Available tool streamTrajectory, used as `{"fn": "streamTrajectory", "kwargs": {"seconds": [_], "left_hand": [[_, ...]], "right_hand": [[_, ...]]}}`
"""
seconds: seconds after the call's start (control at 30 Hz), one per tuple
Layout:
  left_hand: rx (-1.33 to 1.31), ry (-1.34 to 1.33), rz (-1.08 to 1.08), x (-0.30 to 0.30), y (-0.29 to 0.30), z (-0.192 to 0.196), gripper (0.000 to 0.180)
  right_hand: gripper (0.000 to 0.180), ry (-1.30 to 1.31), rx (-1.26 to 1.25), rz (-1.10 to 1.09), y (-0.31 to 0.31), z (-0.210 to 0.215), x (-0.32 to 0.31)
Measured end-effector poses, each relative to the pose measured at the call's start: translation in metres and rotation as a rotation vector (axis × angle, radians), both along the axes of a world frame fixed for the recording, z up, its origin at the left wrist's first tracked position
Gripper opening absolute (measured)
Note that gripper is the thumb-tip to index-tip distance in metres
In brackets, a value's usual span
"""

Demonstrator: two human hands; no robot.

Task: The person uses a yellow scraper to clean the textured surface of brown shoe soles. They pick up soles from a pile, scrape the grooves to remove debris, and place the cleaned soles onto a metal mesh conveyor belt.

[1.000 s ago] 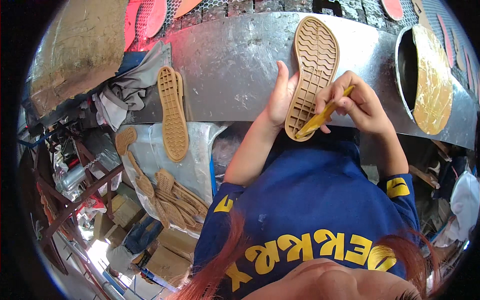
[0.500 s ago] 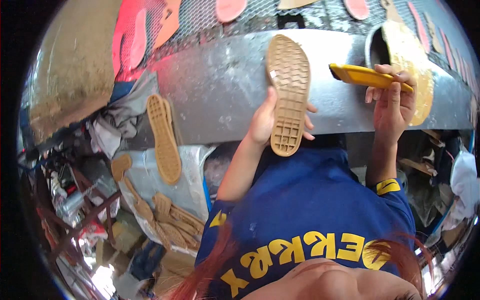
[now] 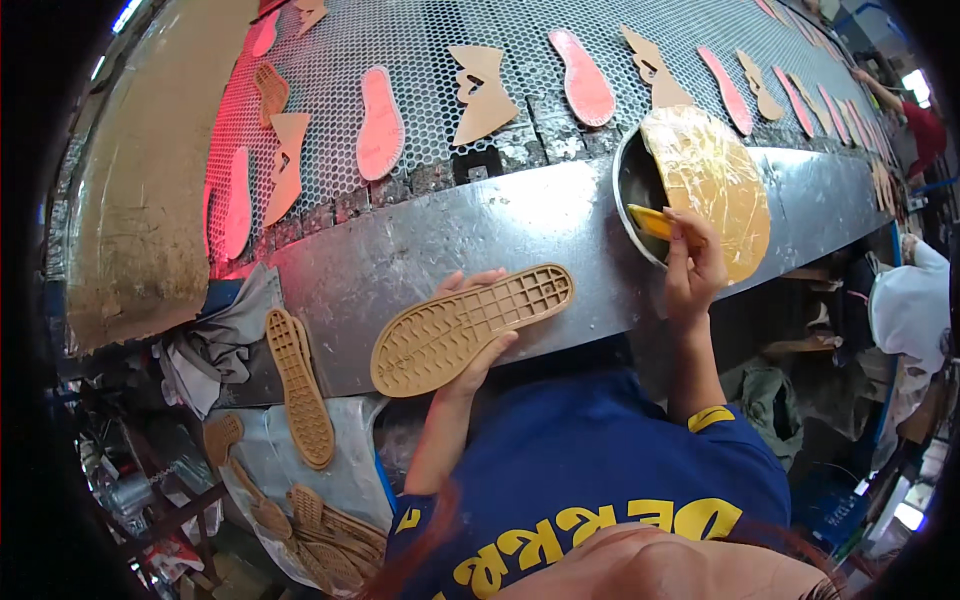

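Note:
In my left hand (image 3: 480, 368) is a tan shoe sole (image 3: 465, 325), its treaded side showing. The thumb lies along the near edge and the fingers behind the far edge; the sole slants, heel end to the right. My right hand (image 3: 694, 265) pinches a yellow-handled brush (image 3: 652, 222) at the mouth of a round pot (image 3: 621, 190). The brush's dark tip is hidden inside the pot. A yellowish, tape-wrapped cover (image 3: 715, 190) lies over the right part of the pot. The pot stands on a metal bench (image 3: 540, 215).
Beyond the bench, a mesh conveyor (image 3: 420, 60) carries pink insoles (image 3: 380, 125) and brown cut pieces (image 3: 485, 95). At left are a stained board (image 3: 150, 180), grey cloth (image 3: 225, 345) and more tan soles (image 3: 300, 390) on a plastic-covered surface. Another person (image 3: 925, 135) is at far right.
My right hand has brought the brush from above the bench to the pot. My left hand has swung the sole from upright to a sideways slant. The view now takes in more conveyor.

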State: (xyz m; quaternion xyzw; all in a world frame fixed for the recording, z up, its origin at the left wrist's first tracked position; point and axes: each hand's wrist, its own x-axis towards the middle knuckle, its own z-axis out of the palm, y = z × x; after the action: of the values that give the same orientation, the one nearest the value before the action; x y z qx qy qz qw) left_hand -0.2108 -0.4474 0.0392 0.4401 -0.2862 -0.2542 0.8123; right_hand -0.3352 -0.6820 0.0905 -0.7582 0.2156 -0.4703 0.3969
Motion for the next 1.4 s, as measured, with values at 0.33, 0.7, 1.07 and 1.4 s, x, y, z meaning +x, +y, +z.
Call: {"fn": "streamTrajectory", "kwargs": {"seconds": [0.33, 0.7, 1.07, 1.4], "left_hand": [[0.206, -0.154, 0.181, -0.008, -0.006, 0.010, 0.063], [0.223, -0.188, 0.219, -0.017, -0.012, 0.021, 0.059], [0.315, -0.439, 0.253, -0.024, -0.016, 0.026, 0.065], [0.088, -0.069, 0.187, -0.032, -0.018, 0.016, 0.068]], "right_hand": [[0.015, -0.017, 0.047, 0.012, 0.001, 0.007, -0.009], [0.022, -0.092, -0.167, 0.114, 0.031, 0.006, 0.002], [0.029, 0.105, -0.318, 0.288, 0.076, -0.004, 0.002], [0.035, -0.040, -0.410, 0.582, 0.106, 0.015, 0.009]]}}
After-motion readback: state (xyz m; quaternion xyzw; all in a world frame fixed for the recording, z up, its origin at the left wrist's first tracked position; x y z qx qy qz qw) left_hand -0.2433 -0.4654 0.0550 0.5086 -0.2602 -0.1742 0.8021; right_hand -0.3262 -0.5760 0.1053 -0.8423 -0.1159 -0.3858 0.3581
